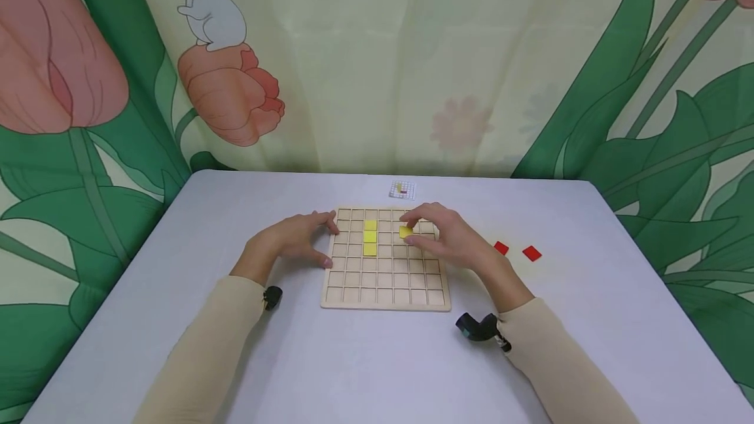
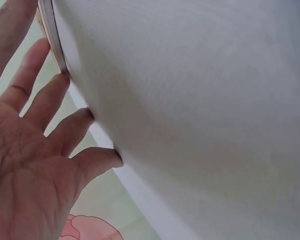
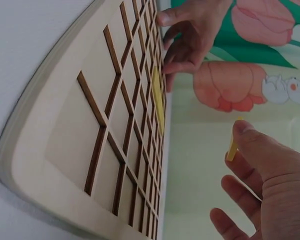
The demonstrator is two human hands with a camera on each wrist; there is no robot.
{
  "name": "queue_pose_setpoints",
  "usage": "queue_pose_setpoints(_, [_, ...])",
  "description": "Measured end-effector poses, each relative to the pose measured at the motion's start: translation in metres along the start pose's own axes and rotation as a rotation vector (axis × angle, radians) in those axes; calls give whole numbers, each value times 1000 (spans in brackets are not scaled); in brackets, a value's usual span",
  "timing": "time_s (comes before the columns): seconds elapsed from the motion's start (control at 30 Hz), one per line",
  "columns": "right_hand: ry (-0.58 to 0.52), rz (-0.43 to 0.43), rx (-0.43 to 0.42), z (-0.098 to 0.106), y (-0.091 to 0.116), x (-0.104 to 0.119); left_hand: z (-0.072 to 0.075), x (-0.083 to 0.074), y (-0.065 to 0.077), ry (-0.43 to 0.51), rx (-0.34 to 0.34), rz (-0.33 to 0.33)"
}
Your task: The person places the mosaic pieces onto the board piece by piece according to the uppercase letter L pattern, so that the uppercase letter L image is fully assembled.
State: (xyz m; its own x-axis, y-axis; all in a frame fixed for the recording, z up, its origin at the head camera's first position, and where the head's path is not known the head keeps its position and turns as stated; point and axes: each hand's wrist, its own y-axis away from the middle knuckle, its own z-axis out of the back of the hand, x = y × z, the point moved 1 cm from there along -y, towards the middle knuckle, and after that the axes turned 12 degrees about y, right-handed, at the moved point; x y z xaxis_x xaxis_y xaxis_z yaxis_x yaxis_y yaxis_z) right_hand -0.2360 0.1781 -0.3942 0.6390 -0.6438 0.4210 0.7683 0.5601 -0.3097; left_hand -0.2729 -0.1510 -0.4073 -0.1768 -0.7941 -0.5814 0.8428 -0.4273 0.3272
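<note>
A wooden grid board (image 1: 385, 300) lies flat on the table, with three yellow square tiles (image 1: 370, 237) set in one column left of its middle. Over the board's upper right part, my right hand (image 1: 450, 235) pinches another yellow tile (image 1: 406, 231) between thumb and finger. The right wrist view shows that tile (image 3: 232, 147) edge-on, apart from the board. Along the board's left edge, my left hand (image 1: 294, 241) rests with fingers and thumb spread, touching the rim. Its fingertips (image 2: 82, 114) meet the white tabletop and board side in the left wrist view.
Two red square tiles (image 1: 532, 253) lie on the white table (image 1: 365, 365) right of the board, one partly behind the right wrist. A small printed grid card (image 1: 402, 190) lies beyond the board's far edge. A patterned curtain (image 1: 377, 70) hangs behind the table.
</note>
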Motion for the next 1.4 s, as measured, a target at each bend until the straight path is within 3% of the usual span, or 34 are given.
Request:
queue_pose_setpoints(0.4, [-23,75,-56,-14,-12,13,-1,1,1,-19,0,8])
queue_pose_setpoints(0.6, [-38,47,-46,-16,-19,19,-3,3,0,14,-7,5])
queue_pose_setpoints(1.0, [-23,112,-27,-31,-33,35,-7,6,0,3,-15,-4])
queue_pose_setpoints(1.4, [10,74,51,-44,-39,37,-3,7,2,1,-9,-33])
